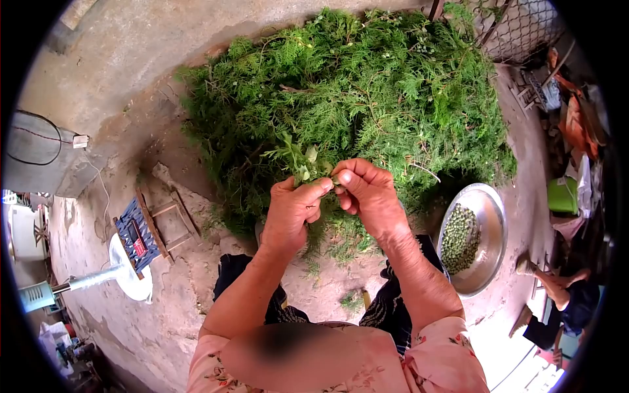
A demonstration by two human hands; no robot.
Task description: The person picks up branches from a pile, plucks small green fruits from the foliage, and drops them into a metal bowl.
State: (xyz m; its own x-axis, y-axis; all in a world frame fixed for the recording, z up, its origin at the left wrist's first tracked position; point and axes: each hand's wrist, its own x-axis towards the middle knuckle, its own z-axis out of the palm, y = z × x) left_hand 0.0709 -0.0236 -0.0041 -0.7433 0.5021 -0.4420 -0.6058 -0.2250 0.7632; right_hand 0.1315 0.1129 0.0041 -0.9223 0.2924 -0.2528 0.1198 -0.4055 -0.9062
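Observation:
My left hand (298,204) is closed around a small leafy evergreen sprig (304,162) with pale green seed cones on it. Thumb and fingers of my right hand (372,196) are pinched together at the sprig's right side; what lies between them is too small to make out. Just beyond both hands rises a large heap of cut green branches (367,98). To the right on the ground stands a shiny metal basin (488,239), with many small round green cones (460,241) gathered along its left side.
At the left are a small wooden stool (177,219) and a white pedestal fan (131,278) with a dark woven seat (135,232) by it. Another person's legs (553,288) show at the lower right. A green container (563,196) and bags line the right edge.

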